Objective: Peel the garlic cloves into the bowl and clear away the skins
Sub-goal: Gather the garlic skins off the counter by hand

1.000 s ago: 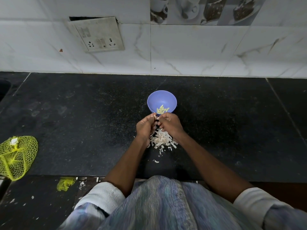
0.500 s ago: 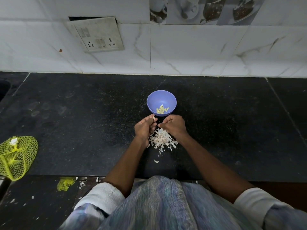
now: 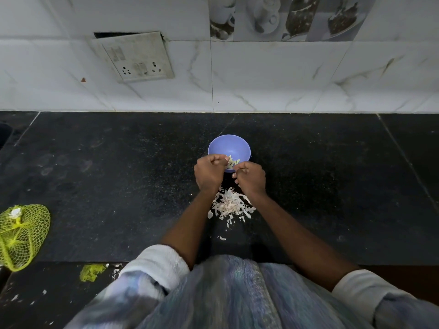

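head view: you had both hands over the near rim of the small lavender plastic bowl (image 3: 229, 148).
left hand (image 3: 209, 173): fingers curled tight; what it pinched was hidden.
right hand (image 3: 249, 178): curled likewise, contents hidden.
peeled garlic cloves (image 3: 234, 162): in the bowl, just beyond your fingertips; small, firm, likely slick, so pinch across the middle.
papery white garlic skins (image 3: 229, 205): heaped between your wrists; light, brittle, best swept together.

Counter (image 3: 308, 186) open at 3 and 9 o'clock; bowl (image 3: 229, 144) blocks 12, skins (image 3: 231, 205) 6.
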